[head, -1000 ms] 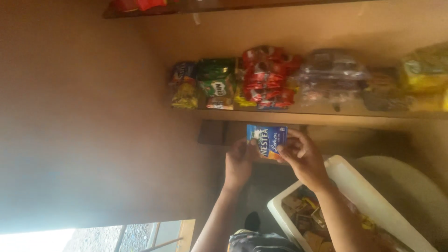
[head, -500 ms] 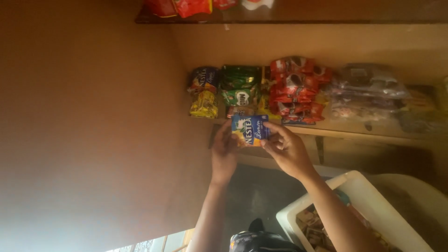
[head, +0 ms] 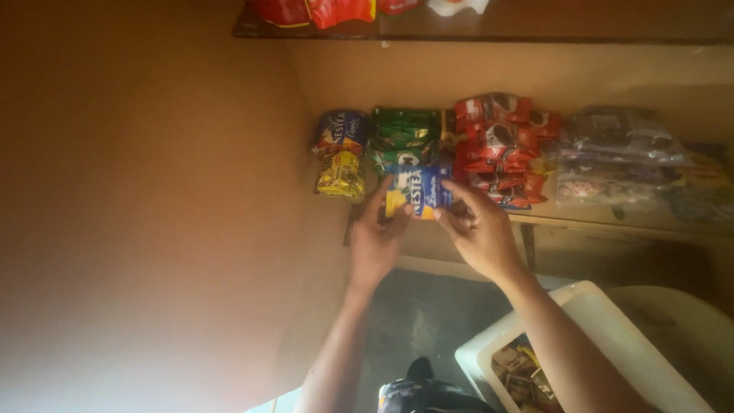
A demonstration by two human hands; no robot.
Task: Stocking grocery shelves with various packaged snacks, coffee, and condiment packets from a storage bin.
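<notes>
Now I hold a small blue and yellow foil packet (head: 417,192) between both hands, my left hand (head: 378,243) pinching its left end and my right hand (head: 480,235) its right end, at the wooden shelf's (head: 612,226) front edge, just below the green snack packets (head: 404,136).

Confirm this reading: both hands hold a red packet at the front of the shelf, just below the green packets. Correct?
Not quite. The packet is blue and yellow, not red; the red packets lie further right on the shelf. The head view shows it. The rest stands: the left hand and right hand both hold it just below the green packets.
</notes>
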